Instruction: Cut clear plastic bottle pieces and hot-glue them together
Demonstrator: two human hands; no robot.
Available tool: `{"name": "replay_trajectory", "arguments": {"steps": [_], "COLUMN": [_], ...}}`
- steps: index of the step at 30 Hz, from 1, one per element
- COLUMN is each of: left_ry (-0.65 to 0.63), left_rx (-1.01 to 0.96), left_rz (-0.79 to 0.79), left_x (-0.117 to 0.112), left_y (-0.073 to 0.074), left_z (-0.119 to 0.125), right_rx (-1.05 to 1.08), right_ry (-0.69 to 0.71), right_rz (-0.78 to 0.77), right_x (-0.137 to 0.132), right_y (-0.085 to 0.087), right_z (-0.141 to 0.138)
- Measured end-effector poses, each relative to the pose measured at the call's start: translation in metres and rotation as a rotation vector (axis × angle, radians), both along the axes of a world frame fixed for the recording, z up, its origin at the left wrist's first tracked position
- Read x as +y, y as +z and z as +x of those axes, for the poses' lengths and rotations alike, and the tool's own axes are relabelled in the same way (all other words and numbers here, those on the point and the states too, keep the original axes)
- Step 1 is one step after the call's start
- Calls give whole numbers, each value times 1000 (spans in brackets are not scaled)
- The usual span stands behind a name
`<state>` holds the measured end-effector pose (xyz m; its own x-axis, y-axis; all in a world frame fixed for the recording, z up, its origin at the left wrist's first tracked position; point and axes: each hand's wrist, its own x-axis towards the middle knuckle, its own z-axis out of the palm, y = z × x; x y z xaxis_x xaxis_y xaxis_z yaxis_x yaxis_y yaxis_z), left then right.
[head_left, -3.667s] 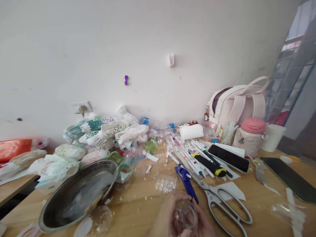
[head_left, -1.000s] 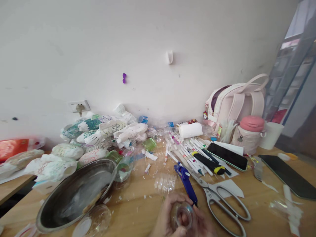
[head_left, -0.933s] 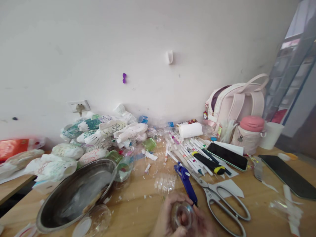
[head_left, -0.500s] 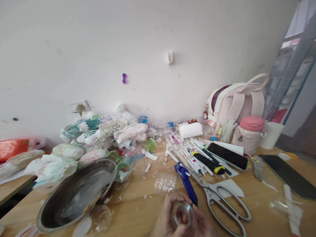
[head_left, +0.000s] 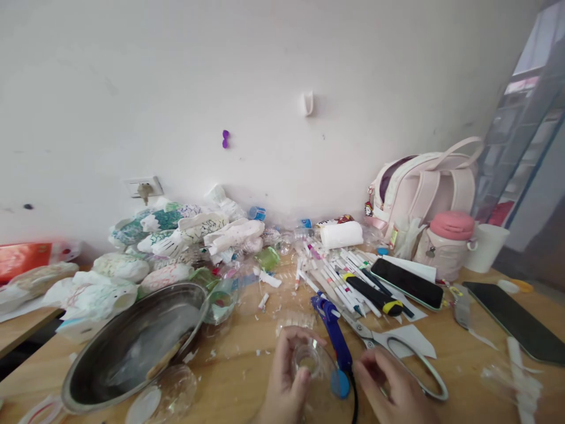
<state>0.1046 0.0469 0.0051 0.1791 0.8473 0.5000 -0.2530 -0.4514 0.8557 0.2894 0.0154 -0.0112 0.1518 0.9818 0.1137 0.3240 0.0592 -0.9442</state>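
My left hand (head_left: 285,380) is curled round a small clear plastic bottle piece (head_left: 309,362), held just above the wooden table (head_left: 463,377) near the front edge. My right hand (head_left: 392,391) has come off that piece and hovers to its right, fingers loosely bent and apart, holding nothing. It sits over the handles of the large grey scissors (head_left: 397,353). A blue glue gun (head_left: 333,333) lies between the two hands, its cord running down toward me.
A metal bowl (head_left: 128,350) stands at the front left. Behind it lies a heap of painted white shapes (head_left: 176,235). Markers (head_left: 339,271), a black phone (head_left: 408,282), a tablet (head_left: 516,321), a pink backpack (head_left: 424,182), a pink-lidded flask (head_left: 448,241) and a white cup (head_left: 485,244) crowd the right.
My right hand has let go of the clear piece and moved right toward the scissors. My left hand has lifted the piece slightly up and away from me. The view has tilted down a little.
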Motion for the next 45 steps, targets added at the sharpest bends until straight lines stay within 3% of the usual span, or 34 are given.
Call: {"name": "replay_trajectory", "arguments": {"steps": [2,6,8,11,15,18,22,28,37,45], "left_ry": [11,-16,17,75,213,327,367,247,-16,-47], "left_rx": [-67,-252,-298,-312,-239,-180,-147,-117,-99,-75], "left_rz": [-106,-360,-411,-403,-276,-165,-120,-142,-271,-296], "left_x": [4,11,14,19,33,46,55,53,42,41], "left_y": [0,6,12,16,15,13,13,12,27,24], "left_z": [1,2,1,-6,-21,-36,-50,-46,-37,-38], "right_rx": [-219,-549,-570,-471,-160,140,468,698,700,695], "right_ry": [-75,74,73,49,71,161,349,490,566,592], "right_rz": [41,-170,-220,-179,-82,-125,-195,-221,-273,-271], "right_x": [19,53,63,71,74,74,72,68,64,62], "right_y": [11,28,31,28,20,18,21,16,12,11], "right_z": [0,-18,-25,-25,-17,-14,-13,-8,-6,-5]}}
